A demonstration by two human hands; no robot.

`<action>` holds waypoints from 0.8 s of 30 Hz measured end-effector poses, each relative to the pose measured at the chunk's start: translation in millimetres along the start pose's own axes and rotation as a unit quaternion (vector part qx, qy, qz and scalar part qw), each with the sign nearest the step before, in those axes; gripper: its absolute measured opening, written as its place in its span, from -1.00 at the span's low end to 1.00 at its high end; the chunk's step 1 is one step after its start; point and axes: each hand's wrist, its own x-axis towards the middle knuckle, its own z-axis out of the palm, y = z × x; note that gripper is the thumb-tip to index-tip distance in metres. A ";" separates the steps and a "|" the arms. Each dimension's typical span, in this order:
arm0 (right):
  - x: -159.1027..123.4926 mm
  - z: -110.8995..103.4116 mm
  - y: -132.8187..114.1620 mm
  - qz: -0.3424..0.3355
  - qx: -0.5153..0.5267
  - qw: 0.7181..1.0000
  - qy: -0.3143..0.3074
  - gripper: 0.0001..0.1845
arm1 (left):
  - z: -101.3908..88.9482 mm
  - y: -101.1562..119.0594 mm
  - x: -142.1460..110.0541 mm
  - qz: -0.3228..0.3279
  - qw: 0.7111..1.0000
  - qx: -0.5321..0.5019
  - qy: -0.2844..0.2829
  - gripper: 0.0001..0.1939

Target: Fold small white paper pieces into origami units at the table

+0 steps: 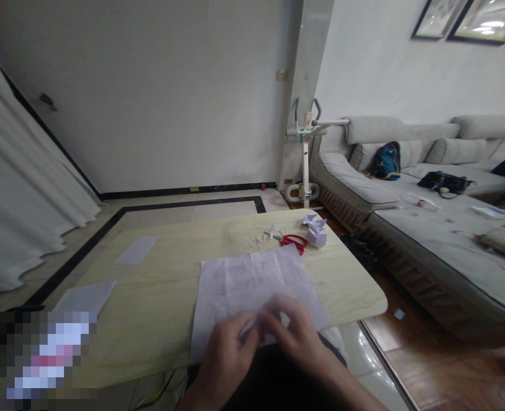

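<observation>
A large creased sheet of paper lies on the pale wooden table, reaching over its near edge. My left hand and my right hand meet at the sheet's near edge. Both have their fingers curled and pinch the paper between them, where a small fold stands up. Farther back on the table lie red-handled scissors, a crumpled white paper lump and several small paper scraps.
Two more paper pieces lie on the table's left side. A grey sofa with bags stands to the right, an exercise bike behind the table, curtains at the left. A pixelated patch covers the lower left.
</observation>
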 end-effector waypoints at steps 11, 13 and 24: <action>-1.8 -2.0 6.2 0.047 0.006 0.999 -0.022 -0.79 | -9.3 -0.7 -1.1 -0.002 1.000 0.007 -0.001 -0.84; -1.9 -4.7 1.2 0.048 0.007 0.997 -0.057 -0.79 | -12.5 1.1 1.0 -0.008 1.000 -0.019 -0.002 -0.81; 1.5 7.3 7.0 0.182 0.156 0.970 -0.027 -0.77 | -3.8 0.3 9.0 -0.042 0.982 -0.033 0.182 -0.78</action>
